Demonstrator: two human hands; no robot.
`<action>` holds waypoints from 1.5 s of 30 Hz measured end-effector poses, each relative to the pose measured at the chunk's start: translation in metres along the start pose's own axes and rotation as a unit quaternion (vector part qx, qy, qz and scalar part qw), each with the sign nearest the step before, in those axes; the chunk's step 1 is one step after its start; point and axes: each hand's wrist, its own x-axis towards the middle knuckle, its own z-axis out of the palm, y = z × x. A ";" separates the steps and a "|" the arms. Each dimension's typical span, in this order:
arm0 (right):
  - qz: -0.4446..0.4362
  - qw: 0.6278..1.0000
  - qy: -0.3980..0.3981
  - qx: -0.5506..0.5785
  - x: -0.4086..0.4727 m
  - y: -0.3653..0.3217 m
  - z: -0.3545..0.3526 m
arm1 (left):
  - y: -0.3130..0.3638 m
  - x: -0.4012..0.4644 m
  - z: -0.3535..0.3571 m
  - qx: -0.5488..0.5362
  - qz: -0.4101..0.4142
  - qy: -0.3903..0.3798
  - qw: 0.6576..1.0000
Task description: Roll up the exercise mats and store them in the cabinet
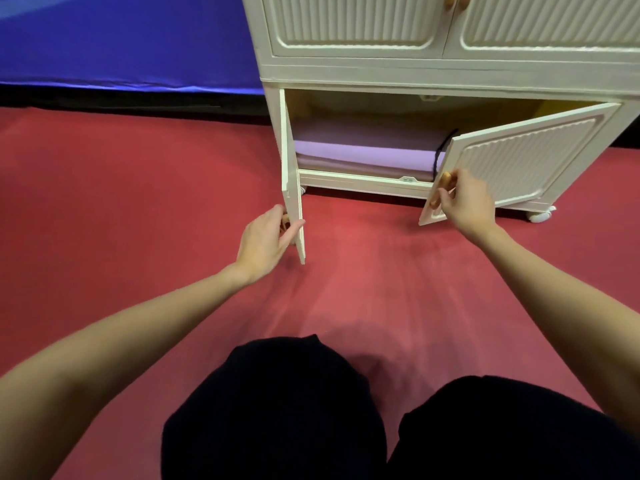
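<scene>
Black-trousered knees [277, 410] are being kept lowest in the view, resting on the red carpeted floor [138, 202], with two bare forearms being stretched forward from them toward a cream-white cabinet with ribbed door panels [433, 72]. Both lower doors of that cabinet are being held open. The left lower door [292, 174], seen nearly edge-on, is being gripped by the left hand [265, 242]: its thumb is being laid across the door's near edge while its fingers are curled behind the panel, by a wooden knob that is only partly visible. The right lower door [519, 161], swung out at an angle, is being held by the right hand [467, 202], whose fingers are being pinched around the light wooden handle [441, 188] near the door's free edge. Inside the lower compartment a rolled lilac exercise mat [363, 154] is being stored lengthwise on the compartment floor, close to the front sill, with a black strap [440, 155] wrapped around its right end, just beside the edge of the right door. The upper doors [353, 22] are being kept closed above, two wooden knobs showing at the top edge of the view. A white castor wheel [540, 216] is being shown under the cabinet's right corner. A blue padded surface [121, 39] is lying along the far left edge of the floor, behind the cabinet.
</scene>
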 end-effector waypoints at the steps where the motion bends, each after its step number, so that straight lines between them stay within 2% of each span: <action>1: -0.008 1.000 -0.011 0.007 0.003 0.000 -0.003 | 0.004 0.004 0.000 0.006 0.019 -0.010 1.000; 6: -0.034 0.997 -0.066 -0.008 0.022 0.004 -0.010 | 0.024 0.032 0.011 0.037 0.129 -0.088 0.987; 14: -0.096 0.990 -0.107 -0.004 0.036 0.012 -0.006 | 0.076 0.089 0.040 0.042 0.187 -0.189 0.963; 18: -0.112 0.985 -0.126 -0.044 0.056 0.008 -0.004 | 0.095 0.115 0.053 0.051 0.193 -0.202 0.959; 21: -0.092 0.988 -0.097 -0.079 0.074 0.001 0.005 | 0.102 0.127 0.063 0.042 0.192 -0.197 0.960; 30: -0.027 0.995 -0.056 -0.076 0.116 -0.007 0.030 | 0.112 0.153 0.081 0.027 0.196 -0.193 0.961; 38: -0.037 0.993 -0.070 -0.086 0.131 0.001 0.037 | 0.113 0.156 0.088 -0.026 0.167 -0.201 0.965; 41: -0.058 0.987 -0.095 -0.112 0.126 0.010 0.035 | 0.117 0.160 0.089 -0.027 0.154 -0.207 0.966; 45: -0.042 0.984 -0.119 -0.124 0.113 0.035 0.031 | 0.128 0.173 0.097 -0.060 0.128 -0.224 0.964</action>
